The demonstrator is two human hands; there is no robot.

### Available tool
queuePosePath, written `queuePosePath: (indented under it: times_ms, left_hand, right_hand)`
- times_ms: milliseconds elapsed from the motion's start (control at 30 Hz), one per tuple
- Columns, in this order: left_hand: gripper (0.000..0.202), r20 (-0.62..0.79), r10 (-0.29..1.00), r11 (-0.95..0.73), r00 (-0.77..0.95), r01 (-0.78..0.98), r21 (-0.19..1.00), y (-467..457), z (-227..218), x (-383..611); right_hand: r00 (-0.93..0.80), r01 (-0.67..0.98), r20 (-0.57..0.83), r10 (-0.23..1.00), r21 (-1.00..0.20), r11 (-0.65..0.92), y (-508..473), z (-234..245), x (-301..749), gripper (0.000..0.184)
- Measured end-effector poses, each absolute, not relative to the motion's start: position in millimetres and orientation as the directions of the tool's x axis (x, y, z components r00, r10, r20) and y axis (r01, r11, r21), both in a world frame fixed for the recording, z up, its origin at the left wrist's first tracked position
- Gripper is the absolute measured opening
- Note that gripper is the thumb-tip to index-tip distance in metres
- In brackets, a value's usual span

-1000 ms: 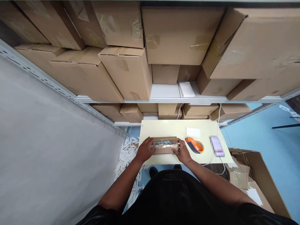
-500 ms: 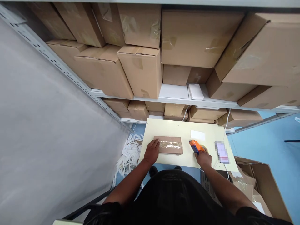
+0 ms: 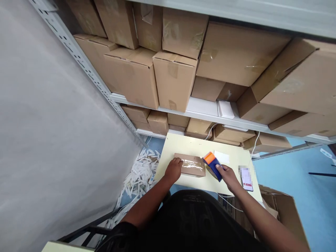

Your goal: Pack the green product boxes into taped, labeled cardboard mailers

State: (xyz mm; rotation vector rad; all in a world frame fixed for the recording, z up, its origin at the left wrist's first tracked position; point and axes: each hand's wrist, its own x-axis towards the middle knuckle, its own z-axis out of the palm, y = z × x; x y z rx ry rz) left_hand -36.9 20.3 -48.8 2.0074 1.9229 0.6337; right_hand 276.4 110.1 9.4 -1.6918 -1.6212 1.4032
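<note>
A small brown cardboard box [image 3: 193, 169] lies on the pale yellow table [image 3: 181, 141], with shiny clear tape along its top. My left hand [image 3: 173, 170] grips the left end of this box, fingers curled over its edge. In my right hand [image 3: 227, 176] is an orange and blue tape dispenser [image 3: 213, 166], held by its blue part. Its orange end is raised near the right end of the box. A tape roll shows partly beneath the dispenser. Just behind it lies a white sheet of paper [image 3: 222, 157].
A phone [image 3: 246, 178] rests at the table's right side, near a white cable [image 3: 255, 143]. Shelves [image 3: 202, 105] packed with cardboard boxes stand behind the table. White paper scraps [image 3: 138, 175] cover the floor at left. A large open carton [image 3: 288, 210] stands at lower right.
My right hand has lifted the tape dispenser from the table and turned it, moving it left toward the box. My left hand stays on the box's left end. The camera view has tilted.
</note>
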Motion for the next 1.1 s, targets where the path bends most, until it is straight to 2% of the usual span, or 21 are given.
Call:
queuePosePath:
  times_ms: [100,167,233,300,367,500,600,833,1100]
  left_hand:
    - [0.029,0.073,0.993,0.009,-0.097,0.658,0.753,30.6,-44.0,-51.0]
    - [0.033,-0.051,0.984,0.127,-0.170,0.471,0.873,35.2,-39.2,-60.2]
    - [0.047,-0.212,0.953,0.265,-0.216,0.255,0.930,38.2,-33.8,-65.7]
    - [0.058,-0.330,0.915,0.353,-0.230,0.066,0.933,40.5,-28.6,-66.5]
    - [0.057,-0.390,0.892,0.392,-0.229,-0.040,0.919,42.5,-24.1,-63.2]
    - [0.034,-0.455,0.856,0.437,-0.246,-0.127,0.890,45.2,-18.5,-53.4]
    - [0.026,-0.465,0.843,0.442,-0.270,-0.142,0.886,45.6,-18.5,-49.8]
    - [0.028,-0.388,0.822,0.413,-0.417,-0.032,0.910,43.1,-34.1,-56.8]
    - [0.034,-0.387,0.748,0.393,-0.539,-0.110,0.913,30.5,-56.1,-73.6]
  right_hand:
    - [-0.392,0.585,-0.410,0.824,-0.802,-0.121,127.7,30.6,228.2,0.056]
    - [-0.454,0.649,-0.439,0.776,-0.759,-0.050,138.3,35.4,200.4,0.055]
    - [-0.481,0.714,-0.455,0.749,-0.699,0.034,146.0,35.1,180.3,0.054]
    - [-0.495,0.759,-0.460,0.737,-0.642,0.109,150.7,33.0,168.0,0.053]
    - [-0.509,0.776,-0.464,0.725,-0.613,0.152,153.0,31.4,161.5,0.053]
    - [-0.537,0.777,-0.468,0.702,-0.599,0.195,154.7,31.9,156.2,0.053]
    - [-0.546,0.776,-0.470,0.694,-0.595,0.207,155.5,34.0,152.9,0.055]
    - [-0.540,0.817,-0.533,0.651,-0.518,0.253,158.8,47.0,143.4,0.059]
    - [-0.518,0.851,-0.570,0.638,-0.420,0.315,165.8,51.7,152.4,0.063]
